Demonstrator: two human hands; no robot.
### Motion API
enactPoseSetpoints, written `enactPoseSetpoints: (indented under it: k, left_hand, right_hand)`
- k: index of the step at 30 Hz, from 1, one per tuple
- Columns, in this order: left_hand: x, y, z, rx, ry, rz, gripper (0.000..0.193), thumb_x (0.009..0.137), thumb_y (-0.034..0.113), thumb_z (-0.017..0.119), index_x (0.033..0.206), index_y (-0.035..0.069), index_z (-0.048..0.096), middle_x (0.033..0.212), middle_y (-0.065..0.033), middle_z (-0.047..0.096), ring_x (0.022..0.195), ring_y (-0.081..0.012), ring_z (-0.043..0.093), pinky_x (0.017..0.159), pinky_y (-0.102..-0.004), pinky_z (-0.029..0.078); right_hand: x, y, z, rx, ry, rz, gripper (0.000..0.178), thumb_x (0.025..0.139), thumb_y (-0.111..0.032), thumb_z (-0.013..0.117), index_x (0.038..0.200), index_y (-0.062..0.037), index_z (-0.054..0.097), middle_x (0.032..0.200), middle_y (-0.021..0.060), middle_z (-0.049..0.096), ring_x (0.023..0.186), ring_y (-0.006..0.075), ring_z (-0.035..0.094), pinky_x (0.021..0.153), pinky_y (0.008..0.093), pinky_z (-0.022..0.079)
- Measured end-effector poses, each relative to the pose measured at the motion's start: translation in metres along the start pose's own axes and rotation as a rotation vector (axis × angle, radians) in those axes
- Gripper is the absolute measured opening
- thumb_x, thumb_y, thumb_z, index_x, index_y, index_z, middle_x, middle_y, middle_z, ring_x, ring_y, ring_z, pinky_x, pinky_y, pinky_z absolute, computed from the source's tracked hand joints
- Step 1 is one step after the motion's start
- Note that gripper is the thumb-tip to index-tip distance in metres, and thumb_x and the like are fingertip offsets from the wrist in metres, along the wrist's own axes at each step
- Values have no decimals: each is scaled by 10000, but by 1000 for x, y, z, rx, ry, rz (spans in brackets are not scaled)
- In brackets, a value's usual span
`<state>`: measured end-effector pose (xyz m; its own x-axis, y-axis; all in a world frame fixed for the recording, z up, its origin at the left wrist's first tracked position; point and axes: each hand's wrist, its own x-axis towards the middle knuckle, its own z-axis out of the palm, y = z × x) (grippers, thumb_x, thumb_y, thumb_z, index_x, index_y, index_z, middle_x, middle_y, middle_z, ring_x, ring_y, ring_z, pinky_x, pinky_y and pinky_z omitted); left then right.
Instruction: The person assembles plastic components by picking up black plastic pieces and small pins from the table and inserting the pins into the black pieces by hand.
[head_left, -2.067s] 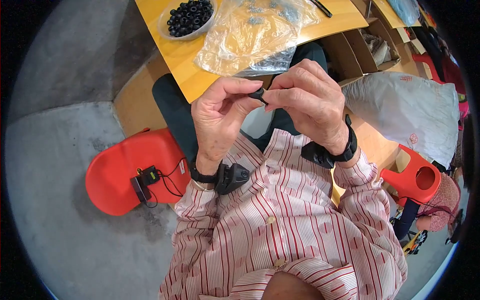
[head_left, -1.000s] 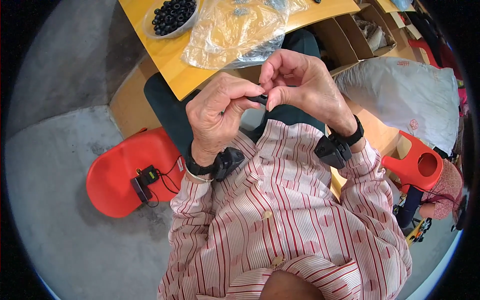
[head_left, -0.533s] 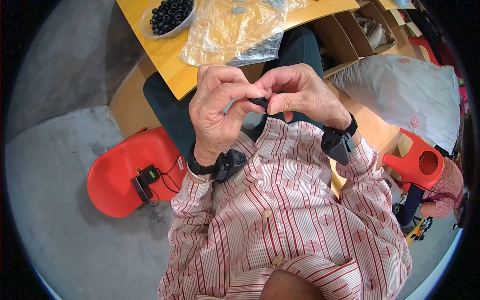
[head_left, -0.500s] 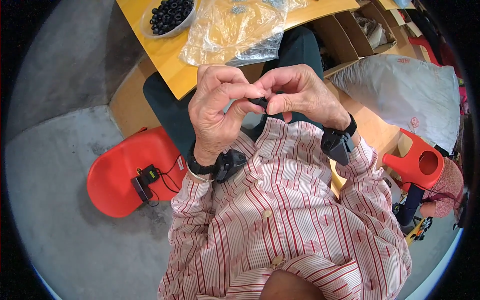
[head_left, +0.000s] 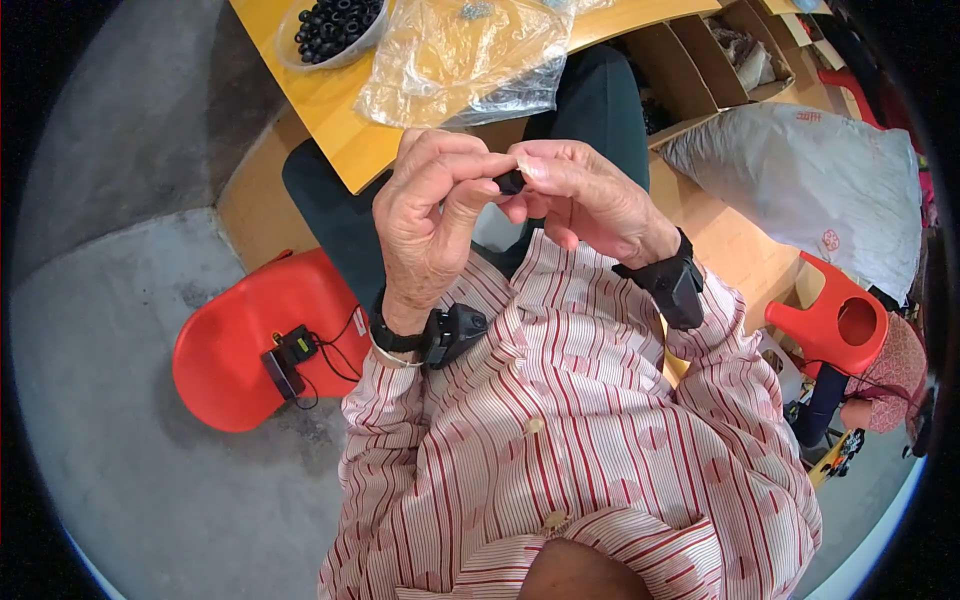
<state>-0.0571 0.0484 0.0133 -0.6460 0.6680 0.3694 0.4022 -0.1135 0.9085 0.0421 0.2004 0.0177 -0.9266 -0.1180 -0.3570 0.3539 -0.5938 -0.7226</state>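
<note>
A small black part [head_left: 509,182] is pinched between the fingertips of both hands, above my lap and just off the table's near edge. My left hand [head_left: 430,215] holds it from the left, thumb and forefinger closed on it. From the other side, my right hand [head_left: 600,200] grips it with thumb and fingers, partly covering it, so its exact shape is hard to make out. Beyond the hands, a crumpled clear plastic bag [head_left: 450,65] lies on the table. Black ring-shaped pieces [head_left: 335,25] fill a clear plastic tub [head_left: 345,58] at the table's far left.
The yellow wooden table [head_left: 345,150] has a corner near my left hand. Cardboard boxes [head_left: 683,80] and a large whitish sack [head_left: 800,180] lie to the right. A red seat [head_left: 225,350] bearing a black device [head_left: 290,362] stands left; a red stool [head_left: 825,320] stands right.
My right hand has turned at the wrist, its thumb moving up to the top of the black part. Both hands have shifted slightly left, still holding it.
</note>
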Motion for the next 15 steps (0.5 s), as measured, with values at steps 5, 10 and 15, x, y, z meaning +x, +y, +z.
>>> enactPoseSetpoints:
  k: [5,10,15]
  left_hand:
    - [-1,-2,0,10,-12,-31,149,846,145,629,898,17,683,825,-72,596,798,-190,521,724,-278,423]
    - [-3,-3,1,-87,-25,-149,173,884,152,594,915,1,673,861,-74,592,828,-182,524,760,-270,424]
    - [-4,-4,2,-104,-36,-176,181,896,154,582,920,-4,667,883,-73,589,847,-177,524,769,-268,423]
  right_hand:
    - [3,6,1,218,14,43,344,879,-376,600,943,-39,616,764,-14,590,661,12,523,410,142,398]
    - [4,9,-2,324,-7,84,352,881,-374,590,947,-29,612,762,-7,584,642,17,520,394,138,395]
    - [6,10,0,351,28,80,333,884,-363,583,927,-34,609,780,-3,589,623,22,516,378,133,389]
